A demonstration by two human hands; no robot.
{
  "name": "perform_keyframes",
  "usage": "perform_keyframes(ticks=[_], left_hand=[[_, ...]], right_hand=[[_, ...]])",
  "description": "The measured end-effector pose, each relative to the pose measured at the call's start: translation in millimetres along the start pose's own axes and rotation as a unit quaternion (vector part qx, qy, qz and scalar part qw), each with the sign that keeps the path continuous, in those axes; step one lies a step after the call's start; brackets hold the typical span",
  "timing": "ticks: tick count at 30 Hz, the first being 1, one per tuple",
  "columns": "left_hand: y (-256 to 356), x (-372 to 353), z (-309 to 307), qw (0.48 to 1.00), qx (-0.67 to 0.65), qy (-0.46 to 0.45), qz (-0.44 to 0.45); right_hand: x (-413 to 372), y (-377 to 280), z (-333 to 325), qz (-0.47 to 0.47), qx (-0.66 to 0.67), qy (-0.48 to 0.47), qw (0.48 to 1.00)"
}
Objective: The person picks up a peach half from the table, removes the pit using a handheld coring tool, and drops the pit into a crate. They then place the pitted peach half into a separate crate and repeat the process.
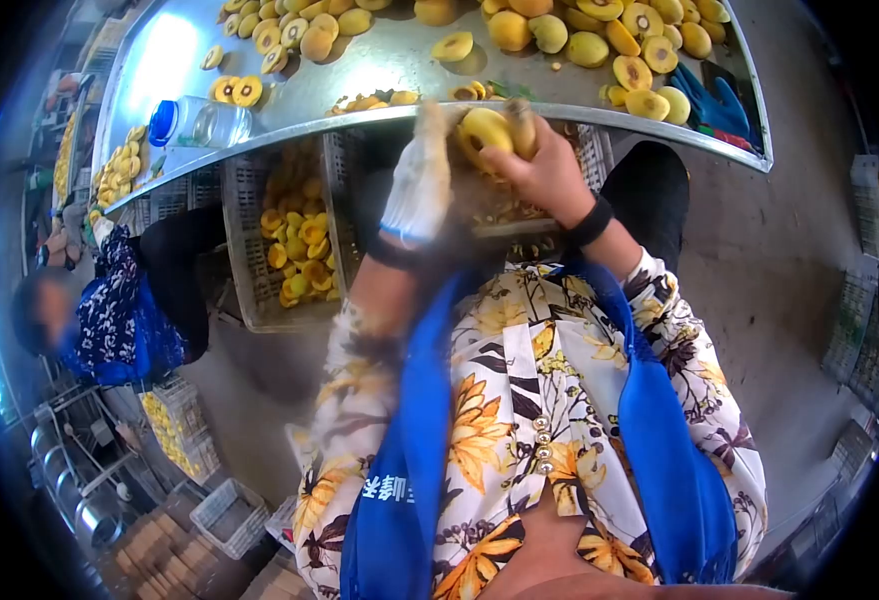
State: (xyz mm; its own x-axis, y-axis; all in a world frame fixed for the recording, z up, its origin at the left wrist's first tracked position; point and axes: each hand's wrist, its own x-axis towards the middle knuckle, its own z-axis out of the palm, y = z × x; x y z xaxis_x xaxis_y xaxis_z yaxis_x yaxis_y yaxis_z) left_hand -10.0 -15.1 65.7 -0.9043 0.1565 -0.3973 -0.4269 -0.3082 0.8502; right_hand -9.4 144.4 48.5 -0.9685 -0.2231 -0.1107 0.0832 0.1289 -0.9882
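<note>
My right hand (549, 175) is bare and closed on a yellow peach (486, 130), the thumb pressed along its near side. A blurred brownish shape sits beside the fruit at the fingers; I cannot make out what it is. My left hand (419, 185) wears a white glove and is right beside the same peach, its fingers smeared by motion. Both hands are just below the front edge of a metal table (359, 118). Cut peach halves (247, 91) and whole peaches (510, 31) lie on the tabletop.
A plastic crate (242, 270) of peach halves (304, 245) stands left below the table. A water bottle (204, 122) lies on the table's left, and a blue glove (709, 100) on its right. Another person (124, 300) sits at the left. Stacked crates (849, 320) stand far right.
</note>
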Motion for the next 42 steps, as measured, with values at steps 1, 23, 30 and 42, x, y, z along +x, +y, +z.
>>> perform_keyframes(ticks=[1,23,30,42], left_hand=[[-4.3,-5.7,2.8,1.0,-0.01,0.009,0.014],[-51.2,6.8,12.0,0.961,0.027,0.199,0.192],[-45.1,19.0,-16.6,0.978,0.14,0.099,0.116],[-50.5,9.3,-14.4,0.977,-0.027,0.128,0.168]], right_hand=[[-1.8,1.3,1.7,0.03,0.053,-0.01,0.998],[-33.4,30.1,27.0,-0.04,-0.332,-0.031,0.942],[-34.9,35.6,26.1,-0.063,-0.312,-0.086,0.944],[-29.8,19.4,33.5,0.277,0.169,-0.199,0.925]])
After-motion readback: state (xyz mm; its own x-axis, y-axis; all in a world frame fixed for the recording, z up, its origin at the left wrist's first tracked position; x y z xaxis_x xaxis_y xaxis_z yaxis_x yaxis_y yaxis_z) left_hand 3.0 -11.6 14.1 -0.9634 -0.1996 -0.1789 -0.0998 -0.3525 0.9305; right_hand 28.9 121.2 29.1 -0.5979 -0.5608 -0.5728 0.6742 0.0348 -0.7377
